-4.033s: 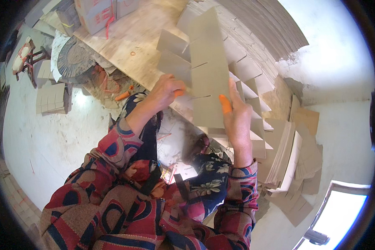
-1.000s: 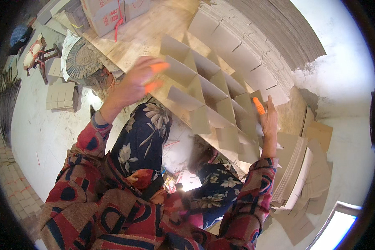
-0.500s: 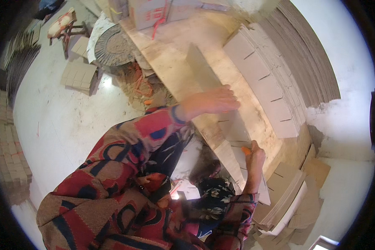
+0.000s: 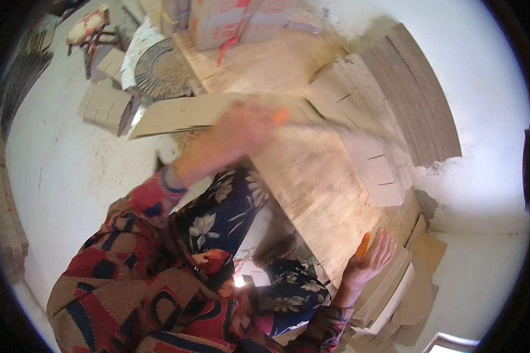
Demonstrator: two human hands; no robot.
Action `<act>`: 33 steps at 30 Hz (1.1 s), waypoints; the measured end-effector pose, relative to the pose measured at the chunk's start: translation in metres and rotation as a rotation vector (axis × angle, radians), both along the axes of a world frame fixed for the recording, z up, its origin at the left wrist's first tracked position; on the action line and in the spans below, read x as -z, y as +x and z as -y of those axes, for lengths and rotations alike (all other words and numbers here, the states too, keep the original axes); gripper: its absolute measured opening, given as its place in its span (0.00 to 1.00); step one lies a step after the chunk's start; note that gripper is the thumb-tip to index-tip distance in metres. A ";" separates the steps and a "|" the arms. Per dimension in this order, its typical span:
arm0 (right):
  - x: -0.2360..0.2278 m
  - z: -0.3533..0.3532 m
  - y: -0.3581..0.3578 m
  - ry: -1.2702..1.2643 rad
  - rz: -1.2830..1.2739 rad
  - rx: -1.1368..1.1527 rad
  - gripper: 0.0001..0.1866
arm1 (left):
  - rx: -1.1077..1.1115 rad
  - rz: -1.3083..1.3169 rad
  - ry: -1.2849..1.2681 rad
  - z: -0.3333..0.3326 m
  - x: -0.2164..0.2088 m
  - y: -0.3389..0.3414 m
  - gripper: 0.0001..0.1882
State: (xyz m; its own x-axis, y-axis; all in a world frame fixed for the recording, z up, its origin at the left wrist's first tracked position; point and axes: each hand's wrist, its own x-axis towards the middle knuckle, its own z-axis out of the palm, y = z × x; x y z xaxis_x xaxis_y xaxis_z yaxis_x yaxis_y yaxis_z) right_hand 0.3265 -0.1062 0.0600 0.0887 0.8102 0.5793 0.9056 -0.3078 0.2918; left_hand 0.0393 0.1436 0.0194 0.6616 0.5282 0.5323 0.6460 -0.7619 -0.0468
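My left hand [image 4: 247, 123], blurred by motion, grips a long cardboard strip [image 4: 174, 115] at about its middle. One part of the strip reaches left over the floor, and a thin edge runs right toward a stack of slotted cardboard sheets [image 4: 365, 156]. Something orange covers a fingertip of that hand. My right hand [image 4: 372, 257] is empty, palm up with fingers stretched out, and wears an orange cover [image 4: 364, 244] on its thumb. It hovers beside another pile of cardboard sheets [image 4: 386, 288] at the near right. Between the hands lies a wooden board [image 4: 312, 176].
A carton [image 4: 218, 26] with red tape stands at the board's far end. Tall brown cardboard sheets [image 4: 418, 97] lean along the right wall. On the left floor are a small stool [image 4: 91, 30], a round ridged object [image 4: 162, 70] and a slotted cardboard bundle [image 4: 105, 107].
The cardboard strip has swung from lying along the board to lying crosswise, carried left by my left hand. My right hand has let go of it and moved nearer, opening.
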 end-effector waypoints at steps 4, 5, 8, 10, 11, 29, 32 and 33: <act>0.039 0.046 0.029 -0.165 -0.053 0.171 0.18 | -0.329 0.091 0.070 -0.054 0.042 -0.052 0.24; 0.049 0.055 0.034 -0.191 -0.072 0.210 0.17 | -0.380 0.088 0.066 -0.062 0.053 -0.061 0.23; 0.064 0.097 0.054 -0.246 -0.135 0.371 0.15 | -0.491 0.068 0.014 -0.081 0.085 -0.062 0.23; 0.073 0.121 0.067 -0.262 -0.144 0.452 0.15 | -0.560 -0.017 -0.033 -0.086 0.100 -0.062 0.22; 0.076 0.132 0.073 -0.265 -0.116 0.490 0.16 | -0.559 -0.094 -0.047 -0.088 0.109 -0.062 0.21; 0.088 0.232 0.173 -0.115 -0.354 0.995 0.24 | 0.301 0.206 -0.709 -0.003 0.049 0.075 0.19; 0.079 0.229 0.166 -0.011 -0.369 0.989 0.18 | 0.359 0.173 -0.817 -0.007 0.055 0.098 0.21; 0.080 0.230 0.164 0.055 -0.320 0.938 0.16 | 0.365 0.157 -0.861 -0.010 0.054 0.106 0.22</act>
